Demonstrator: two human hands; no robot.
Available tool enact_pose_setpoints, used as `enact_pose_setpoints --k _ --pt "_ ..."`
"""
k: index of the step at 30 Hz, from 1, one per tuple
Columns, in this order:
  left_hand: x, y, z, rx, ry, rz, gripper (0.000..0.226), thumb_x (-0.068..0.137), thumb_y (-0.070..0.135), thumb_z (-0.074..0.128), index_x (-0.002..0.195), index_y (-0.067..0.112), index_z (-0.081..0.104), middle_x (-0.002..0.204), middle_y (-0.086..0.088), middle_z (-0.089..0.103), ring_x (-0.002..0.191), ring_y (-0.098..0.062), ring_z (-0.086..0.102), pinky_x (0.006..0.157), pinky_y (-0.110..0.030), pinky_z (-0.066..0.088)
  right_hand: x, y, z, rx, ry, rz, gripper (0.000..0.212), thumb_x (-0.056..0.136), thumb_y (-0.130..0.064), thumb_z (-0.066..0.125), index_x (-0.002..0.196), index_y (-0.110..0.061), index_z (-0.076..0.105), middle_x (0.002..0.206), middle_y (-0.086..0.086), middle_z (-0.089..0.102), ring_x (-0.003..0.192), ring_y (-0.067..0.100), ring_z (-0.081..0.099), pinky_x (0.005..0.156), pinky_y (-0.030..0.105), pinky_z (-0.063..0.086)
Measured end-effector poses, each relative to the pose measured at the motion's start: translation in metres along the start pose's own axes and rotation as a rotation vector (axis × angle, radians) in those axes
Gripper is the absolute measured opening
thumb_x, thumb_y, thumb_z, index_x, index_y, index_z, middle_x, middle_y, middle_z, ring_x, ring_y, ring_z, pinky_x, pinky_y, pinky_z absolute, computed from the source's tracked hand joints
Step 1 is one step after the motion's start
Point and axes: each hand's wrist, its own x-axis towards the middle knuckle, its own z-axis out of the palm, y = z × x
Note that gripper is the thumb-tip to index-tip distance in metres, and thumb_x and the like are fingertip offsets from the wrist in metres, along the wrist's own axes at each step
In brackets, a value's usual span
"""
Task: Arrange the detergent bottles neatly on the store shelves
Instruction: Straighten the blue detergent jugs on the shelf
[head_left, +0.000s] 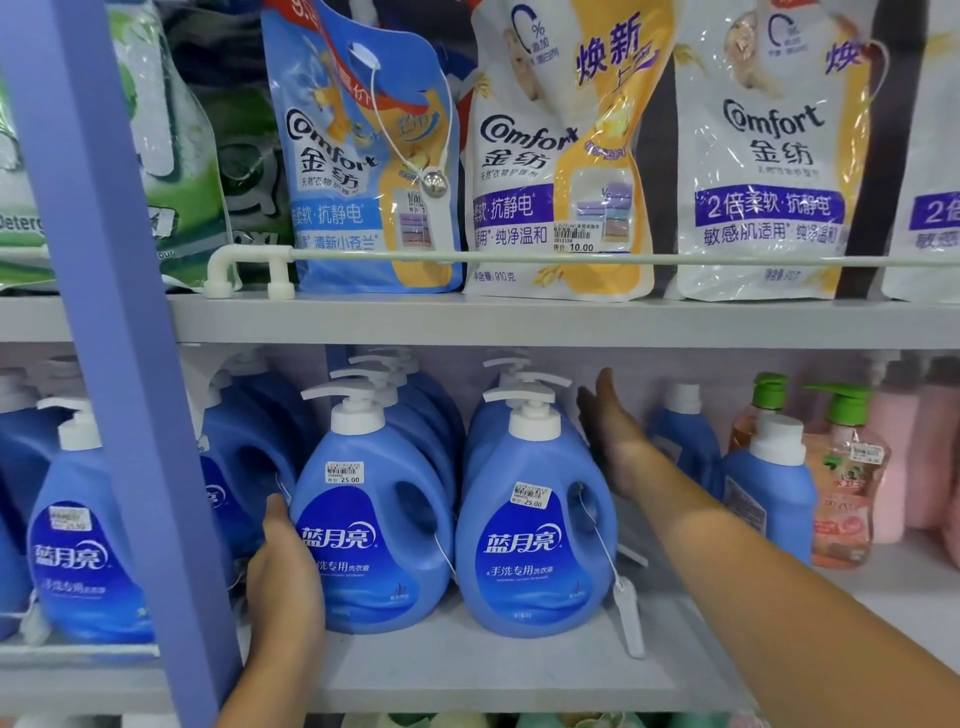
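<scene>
Grey metal store shelf (519, 670), lower tier, carries the task items: rows of blue plastic pump-top detergent bottles running front to back. Purple upright post (130, 364) splits the bay from the next one on the left, where more of the same blue bottles stand.

Above, white and blue soft refill pouches (556, 156) lean behind a thin white guard rail (571, 258), which likely keeps them from sliding off the edge.

Two front bottles face label-out near the shelf edge. Left front blue bottle (371, 525) and right front blue bottle (535, 535) stand upright, close but not touching, each heading its own row. White security tags hang on cords from both handles.

Right forearm reaches deep along the right row. Right hand (618, 441) is flat, fingers straight and together, palm against the row's side; judged as a push to line the rear bottles up. It holds nothing.

Left hand (283, 577) rests against the left side of the left front blue bottle, fingers laid along its wall, probably bracing or nudging it square. Whether the thumb wraps behind, cannot tell.

Further right: smaller blue bottle with white cap (769, 493), then peach clear soap bottles with green pumps (841, 478), a separate product group.

Rows look nearly straight; squaring-up stage, judged.
</scene>
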Motion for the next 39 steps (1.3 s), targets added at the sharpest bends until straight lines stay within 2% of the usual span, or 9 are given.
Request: enact_pose_setpoints --k 4,9,17,24,27,29,31,35,39 --pt "0.006 -0.002 0.0 0.011 0.019 0.016 0.057 0.067 0.078 0.043 0.088 0.029 0.066 0.065 0.009 0.075 0.081 -0.02 0.071 0.061 -0.031 0.05 0.012 0.007 0.005 -0.009 -0.122 0.023 0.082 0.091 -0.086 0.024 0.146 -0.031 0.05 0.117 -0.004 0.077 0.102 0.024 0.076 0.082 0.036 0.057" --pt "0.008 -0.005 0.0 0.013 0.016 0.036 0.049 0.083 0.071 0.044 0.087 0.028 0.066 0.075 0.005 0.076 0.083 -0.021 0.071 0.062 -0.032 0.052 0.018 0.008 0.004 -0.026 -0.167 -0.002 0.083 0.092 -0.083 0.028 0.144 -0.025 0.056 0.126 0.012 0.073 0.116 0.036 0.069 0.102 0.045 0.052" --pt "0.01 -0.006 0.0 0.007 0.003 0.029 0.044 0.089 0.068 0.046 0.092 0.029 0.066 0.087 0.001 0.076 0.083 -0.022 0.071 0.06 -0.032 0.052 0.014 0.006 0.004 -0.011 -0.198 0.045 0.084 0.085 -0.088 0.042 0.128 -0.022 0.071 0.121 0.021 0.073 0.1 0.036 0.072 0.092 0.044 0.055" --pt "-0.01 0.005 -0.001 0.03 0.021 0.096 0.046 0.084 0.071 0.043 0.084 0.035 0.071 0.077 0.008 0.076 0.079 -0.015 0.07 0.058 -0.029 0.049 -0.048 0.015 0.001 0.087 0.027 -0.043 0.074 0.08 -0.091 0.044 0.136 -0.045 0.06 0.138 -0.015 0.064 0.126 0.02 0.063 0.1 0.043 0.053" --pt "-0.021 0.006 -0.003 0.066 -0.028 0.211 0.042 0.081 0.08 0.04 0.086 0.053 0.071 0.077 0.024 0.074 0.07 0.001 0.07 0.057 -0.026 0.05 -0.096 0.049 0.0 -0.065 0.077 -0.19 0.04 0.064 -0.083 0.061 0.097 -0.064 0.07 0.1 -0.03 0.072 0.103 -0.005 0.069 0.08 0.016 0.052" --pt "-0.025 0.003 -0.008 0.117 -0.087 0.31 0.05 0.081 0.085 0.041 0.113 0.055 0.066 0.094 0.027 0.072 0.078 0.009 0.069 0.061 -0.021 0.053 -0.117 0.072 0.004 -0.212 0.053 -0.345 0.067 0.065 -0.07 0.078 0.126 -0.066 0.053 0.112 -0.042 0.065 0.105 -0.021 0.061 0.076 0.006 0.052" --pt "-0.025 0.0 -0.011 0.153 -0.129 0.395 0.057 0.077 0.084 0.049 0.128 0.058 0.057 0.105 0.031 0.069 0.085 0.012 0.068 0.066 -0.021 0.056 -0.125 0.086 0.006 -0.24 0.035 -0.451 0.096 0.063 -0.048 0.096 0.145 -0.048 0.045 0.125 -0.033 0.064 0.11 -0.014 0.062 0.076 0.011 0.056" --pt "-0.02 -0.002 -0.012 0.163 -0.153 0.456 0.039 0.072 0.078 0.063 0.109 0.067 0.059 0.098 0.037 0.07 0.083 0.011 0.069 0.067 -0.027 0.058 -0.129 0.089 0.015 -0.23 0.148 -0.513 0.112 0.042 -0.055 0.099 0.14 -0.03 0.05 0.117 -0.017 0.07 0.1 -0.004 0.07 0.067 0.015 0.058" --pt "-0.016 -0.005 -0.013 0.131 -0.173 0.452 0.036 0.071 0.076 0.065 0.106 0.066 0.06 0.097 0.035 0.071 0.081 0.009 0.071 0.062 -0.025 0.059 -0.131 0.087 0.015 -0.242 0.241 -0.537 0.092 0.04 -0.06 0.096 0.12 -0.045 0.052 0.105 -0.033 0.067 0.093 -0.011 0.068 0.062 0.009 0.055"
